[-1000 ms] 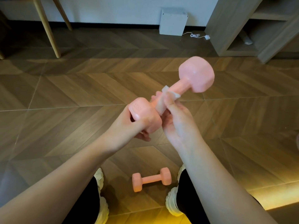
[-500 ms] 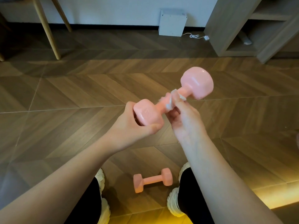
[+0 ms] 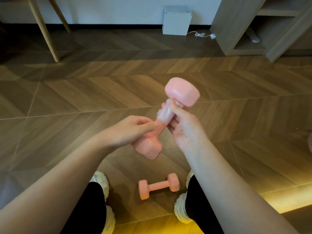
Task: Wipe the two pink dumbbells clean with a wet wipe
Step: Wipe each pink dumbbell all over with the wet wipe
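Since the earlier frame, the held dumbbell (image 3: 183,95) has swung from a shallow slant to a steep one. Its far head now points to about one o'clock and its near head has dropped toward seven o'clock. The left hand (image 3: 133,130) has left the near head, which it cupped before, and now grips the bare lower handle just above that head, fingers curled round it. The right hand (image 3: 185,130) has travelled up the handle with the wet wipe (image 3: 166,114). It now pinches the wipe round the upper handle, thumb on top, close under the far head.

We note motion blur on the wipe and the near head, so the exact fold of the wipe cannot be told.

The second dumbbell (image 3: 157,185) lies on the floor (image 3: 84,98) at six o'clock of the held one, between the shoes (image 3: 181,210), untouched by either hand. A white box (image 3: 176,21) stands at twelve o'clock against the wall, and a shelf unit (image 3: 236,26) at two o'clock.

We judge the step in hand to be wiping the handle of the first dumbbell. To do it well:

- The left hand should hold firm and turn the bar.
- The right hand should keep the wipe wrapped fully round the handle and draw it along the length, so no strip is missed.
- The junction under the far head needs a deliberate pass.
- The part beneath the left fingers needs a change of grip before it can be reached.
- Both heads and the floor dumbbell appear to remain outstanding.
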`<state>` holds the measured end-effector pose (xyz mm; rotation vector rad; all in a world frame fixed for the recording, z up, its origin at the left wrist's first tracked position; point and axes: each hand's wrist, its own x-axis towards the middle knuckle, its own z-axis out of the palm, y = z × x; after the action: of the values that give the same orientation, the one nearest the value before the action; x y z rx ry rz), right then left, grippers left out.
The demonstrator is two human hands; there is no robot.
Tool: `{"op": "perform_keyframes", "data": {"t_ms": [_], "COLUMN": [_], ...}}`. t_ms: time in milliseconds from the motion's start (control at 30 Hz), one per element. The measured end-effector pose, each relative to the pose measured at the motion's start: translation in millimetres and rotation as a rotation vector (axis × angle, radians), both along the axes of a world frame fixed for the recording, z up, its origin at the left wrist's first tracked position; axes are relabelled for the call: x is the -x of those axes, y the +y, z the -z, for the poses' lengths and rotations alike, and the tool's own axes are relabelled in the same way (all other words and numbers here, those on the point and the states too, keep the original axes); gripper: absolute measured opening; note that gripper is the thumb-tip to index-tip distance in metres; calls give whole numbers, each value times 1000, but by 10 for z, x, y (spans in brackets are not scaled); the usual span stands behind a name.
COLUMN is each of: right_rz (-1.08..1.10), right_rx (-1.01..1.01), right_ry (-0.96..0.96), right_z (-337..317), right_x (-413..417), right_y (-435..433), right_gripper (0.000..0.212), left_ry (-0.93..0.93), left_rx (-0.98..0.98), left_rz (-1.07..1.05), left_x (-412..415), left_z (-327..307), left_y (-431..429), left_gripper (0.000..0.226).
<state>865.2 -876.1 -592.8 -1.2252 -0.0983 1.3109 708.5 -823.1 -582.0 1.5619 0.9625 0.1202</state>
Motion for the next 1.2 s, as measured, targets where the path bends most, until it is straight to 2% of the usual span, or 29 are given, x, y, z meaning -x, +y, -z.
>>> {"op": "perform_keyframes", "data": {"t_ms": [67,133,300,400,500,633,767,867,1000,1067,1200], "right_rz": [-54,-52,-16,-28,-51,-135,-138,-87,-7,17,28], "right_rx": [14,35,121,141,136,119,163,205,253,248,147], "right_ry": [-24,-31,20,6,-43,-109,-199,-219,-295,-370,-447], "right_z": [18,18,8,25,16,5,-1,1,33,62,103], "right_x": [129,186,168,199,185,135,131,147,203,239,242], "right_y": [1,7,20,9,30,19,6,14,4,15,66], "right_gripper": [7,5,11,9,11,9,11,18,12,16,18], "left_ry": [27,44,237,350,198,75,94,123,236,274,218], "left_rx": [106,132,-1,-76,-16,106,191,178,88,10,32], "left_rz": [78,68,-102,-60,7,-44,-67,-118,-122,-159,-271], "left_x": [2,33,-55,-75,-53,-2,-6,-34,-89,-114,-126], "left_z": [34,75,125,101,63,63,123,140,197,240,325], "left_y": [-28,-63,-130,-136,-122,-107,-101,-98,-144,-179,-167], "left_gripper": [29,24,25,29,28,43,38,40,33,29,34]}}
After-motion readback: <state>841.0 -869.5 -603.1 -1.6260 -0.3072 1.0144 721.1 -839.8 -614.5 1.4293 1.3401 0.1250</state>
